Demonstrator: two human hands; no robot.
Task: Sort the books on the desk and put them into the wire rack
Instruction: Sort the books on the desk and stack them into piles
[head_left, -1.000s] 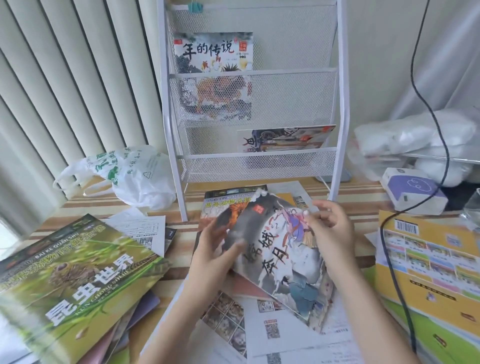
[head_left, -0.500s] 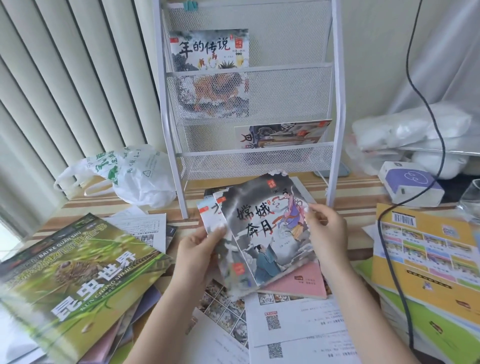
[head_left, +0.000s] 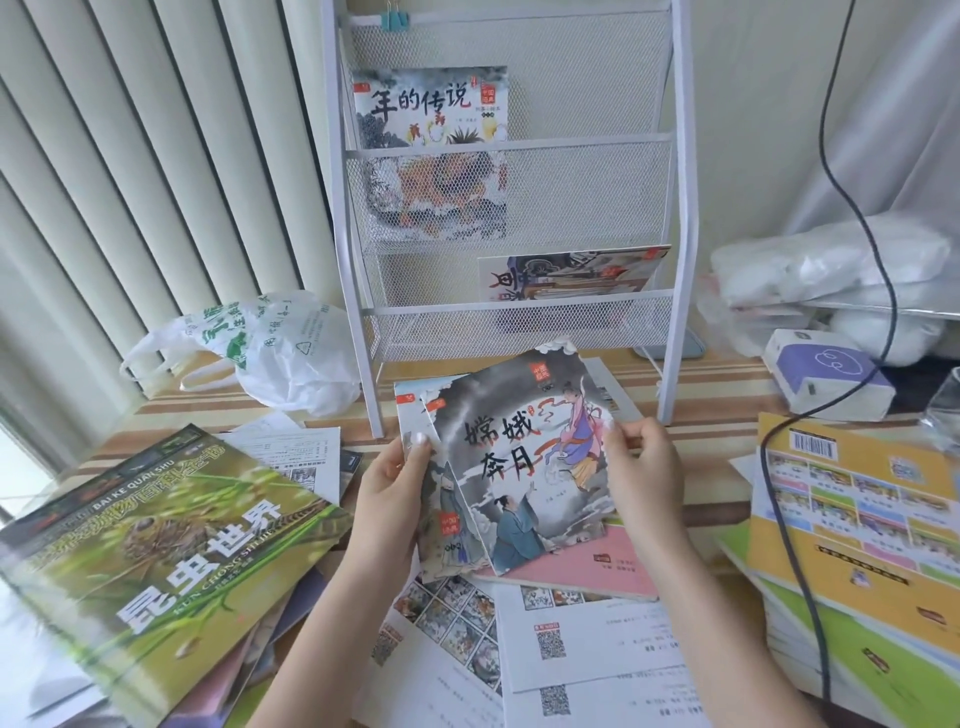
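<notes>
A white wire rack (head_left: 675, 218) stands at the back of the desk. Its top pocket holds one picture book (head_left: 431, 106) at the left; the lower pocket holds another (head_left: 571, 275) at the right. In front of the rack I hold a small fan of thin picture books. The front one is a grey storybook (head_left: 514, 457) with a figure in purple robes. My left hand (head_left: 395, 483) grips the books' left edge, thumb on a second book (head_left: 415, 415) behind. My right hand (head_left: 639, 462) pinches the grey book's right edge. A pink book (head_left: 602, 561) lies beneath.
A large green insect book (head_left: 156, 545) tops a pile at the left. Yellow workbooks (head_left: 857, 519) are stacked at the right, crossed by a black cable (head_left: 779, 519). A white plastic bag (head_left: 270, 353) sits left of the rack, a white-purple box (head_left: 826, 374) to its right. Loose papers (head_left: 587, 639) cover the front.
The grey book was turned from tilted to upright, facing me, and lifted toward the rack. A second book now fans out behind it at the left.
</notes>
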